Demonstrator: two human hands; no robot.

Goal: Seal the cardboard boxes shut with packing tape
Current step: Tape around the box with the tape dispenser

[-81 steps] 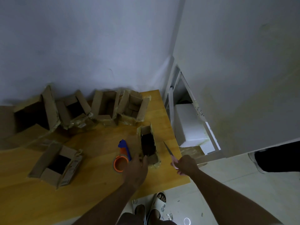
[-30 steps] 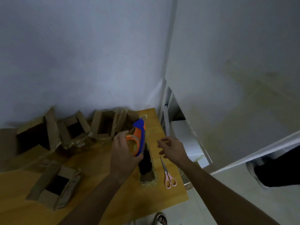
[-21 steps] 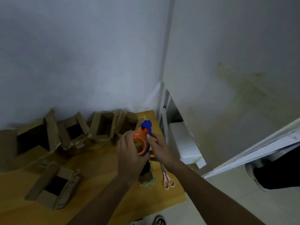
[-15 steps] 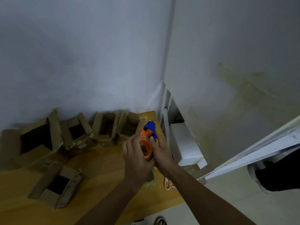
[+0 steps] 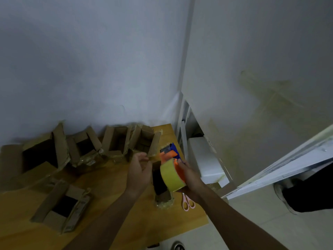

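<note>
Tape dispenser (image 5: 171, 164) in right hand (image 5: 189, 177), blue nose away; left hand (image 5: 138, 170) loose, empty.

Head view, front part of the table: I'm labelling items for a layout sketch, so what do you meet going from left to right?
Open cardboard box lying flat → left hand → narrow open box → tape dispenser held in the right hand. The pink scissors lie under that hand, so their place is unclear.

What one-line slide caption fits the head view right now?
Right hand holds the orange-and-blue tape dispenser above the narrow open cardboard box; left hand open beside it.
</note>
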